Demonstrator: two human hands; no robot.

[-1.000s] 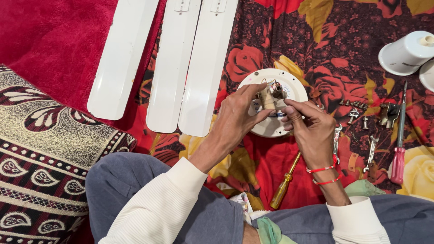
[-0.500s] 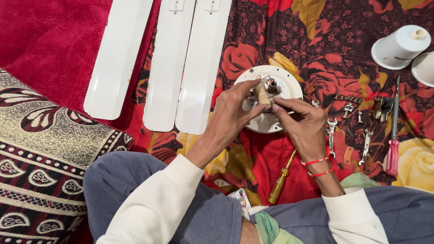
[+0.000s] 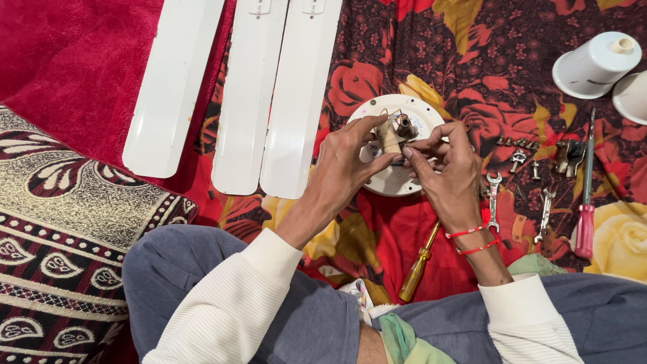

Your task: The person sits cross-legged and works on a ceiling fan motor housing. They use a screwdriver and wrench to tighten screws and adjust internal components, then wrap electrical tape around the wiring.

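Observation:
A round white fan motor housing (image 3: 394,182) lies on a red floral cloth. My left hand (image 3: 347,168) pinches a small beige cylindrical part (image 3: 387,137) standing at the motor's centre shaft (image 3: 405,125). My right hand (image 3: 448,172), with red bands on its wrist, has its fingertips on the wires and shaft just beside that part. Both hands rest over the housing and cover much of its face.
Three white fan blades (image 3: 296,94) lie side by side at upper left. A yellow-handled screwdriver (image 3: 418,264) lies below the housing. Spanners (image 3: 493,201), small screws (image 3: 519,143) and a red-handled screwdriver (image 3: 585,226) lie at right. White cup-shaped covers (image 3: 593,66) stand at upper right. A patterned cushion (image 3: 60,229) is left.
The view has drifted slightly. Both hands stay on the motor's centre, with the fingers shifting a little around the beige part.

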